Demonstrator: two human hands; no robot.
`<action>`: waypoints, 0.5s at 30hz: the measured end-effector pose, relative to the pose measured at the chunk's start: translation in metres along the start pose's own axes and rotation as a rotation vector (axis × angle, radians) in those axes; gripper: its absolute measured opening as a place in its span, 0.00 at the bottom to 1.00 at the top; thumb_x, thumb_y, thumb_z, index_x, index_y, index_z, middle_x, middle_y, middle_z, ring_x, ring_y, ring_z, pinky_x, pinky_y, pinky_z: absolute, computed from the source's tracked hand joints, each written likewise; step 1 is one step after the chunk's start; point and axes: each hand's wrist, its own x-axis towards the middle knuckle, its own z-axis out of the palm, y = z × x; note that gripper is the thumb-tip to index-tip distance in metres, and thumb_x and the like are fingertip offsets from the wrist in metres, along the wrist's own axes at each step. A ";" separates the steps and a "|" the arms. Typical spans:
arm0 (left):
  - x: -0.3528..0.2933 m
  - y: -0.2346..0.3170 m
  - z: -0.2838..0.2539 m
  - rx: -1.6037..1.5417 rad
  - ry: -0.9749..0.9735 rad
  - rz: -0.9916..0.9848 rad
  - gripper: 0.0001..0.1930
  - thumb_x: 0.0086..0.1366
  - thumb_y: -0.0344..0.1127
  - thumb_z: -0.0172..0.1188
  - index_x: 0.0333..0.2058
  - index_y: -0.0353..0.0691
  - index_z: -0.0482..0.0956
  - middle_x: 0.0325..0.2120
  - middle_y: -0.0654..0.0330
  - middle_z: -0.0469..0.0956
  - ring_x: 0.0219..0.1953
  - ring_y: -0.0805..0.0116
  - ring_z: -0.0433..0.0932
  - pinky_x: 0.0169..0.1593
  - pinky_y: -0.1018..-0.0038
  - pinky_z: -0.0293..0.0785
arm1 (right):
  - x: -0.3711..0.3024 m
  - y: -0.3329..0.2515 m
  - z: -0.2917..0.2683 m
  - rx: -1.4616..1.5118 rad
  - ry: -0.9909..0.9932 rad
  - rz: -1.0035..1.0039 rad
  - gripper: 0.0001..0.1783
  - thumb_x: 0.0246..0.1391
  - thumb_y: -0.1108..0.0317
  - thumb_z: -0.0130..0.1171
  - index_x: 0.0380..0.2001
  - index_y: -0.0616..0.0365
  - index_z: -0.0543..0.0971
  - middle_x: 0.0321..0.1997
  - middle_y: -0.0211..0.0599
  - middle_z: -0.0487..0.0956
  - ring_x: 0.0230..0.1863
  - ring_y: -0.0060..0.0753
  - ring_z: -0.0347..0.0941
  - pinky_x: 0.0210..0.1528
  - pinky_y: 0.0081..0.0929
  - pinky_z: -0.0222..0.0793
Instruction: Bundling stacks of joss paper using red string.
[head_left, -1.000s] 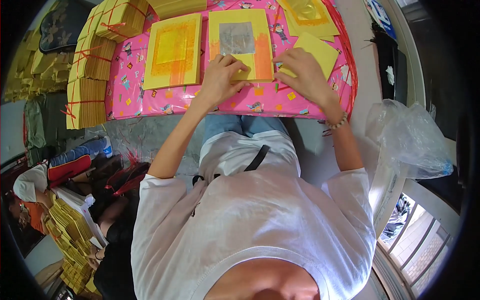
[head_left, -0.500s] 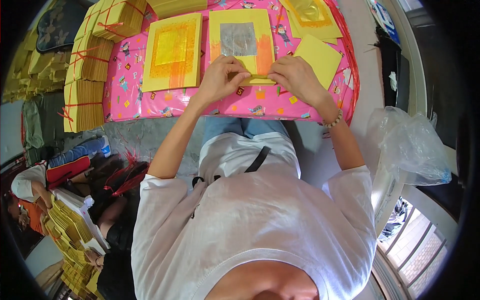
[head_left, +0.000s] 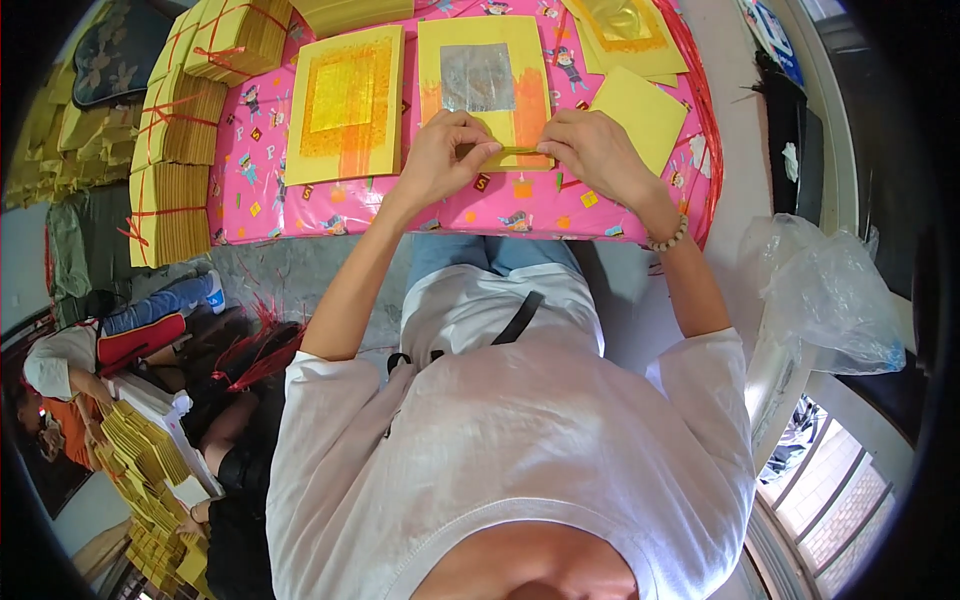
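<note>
Head view: left hand, right hand grips pinch folded yellow sheet near table edge.

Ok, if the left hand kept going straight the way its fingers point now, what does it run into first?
Most likely the right hand: the left hand points rightward along the folded yellow paper both pinch, and the fingertips nearly meet. Depth is hard to judge.

Far left corner of table: bundled yellow paper stacks, tied with red string.
Right edge of table: plain yellow sheet.
Right of table: clear plastic bag.
Floor, lower left: loose yellow sheets beside another person.
</note>
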 end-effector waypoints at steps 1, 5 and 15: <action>0.000 0.000 0.000 -0.004 -0.005 -0.017 0.10 0.54 0.37 0.63 0.25 0.35 0.81 0.25 0.56 0.76 0.32 0.59 0.72 0.38 0.67 0.69 | 0.000 0.000 0.000 0.001 0.002 -0.002 0.10 0.54 0.64 0.55 0.27 0.60 0.77 0.27 0.40 0.73 0.31 0.44 0.71 0.36 0.37 0.67; 0.000 0.000 0.000 0.010 0.010 -0.001 0.10 0.54 0.38 0.63 0.25 0.34 0.81 0.25 0.56 0.76 0.33 0.59 0.72 0.39 0.67 0.69 | 0.001 -0.001 0.000 0.011 -0.004 0.009 0.10 0.54 0.64 0.55 0.27 0.60 0.77 0.27 0.40 0.74 0.31 0.45 0.72 0.35 0.38 0.67; 0.004 0.020 -0.009 0.377 -0.001 0.241 0.11 0.53 0.32 0.61 0.36 0.38 0.75 0.32 0.56 0.75 0.38 0.55 0.73 0.43 0.64 0.70 | 0.008 -0.016 -0.014 -0.118 0.061 0.053 0.08 0.54 0.64 0.55 0.33 0.57 0.78 0.22 0.42 0.75 0.26 0.48 0.73 0.35 0.39 0.68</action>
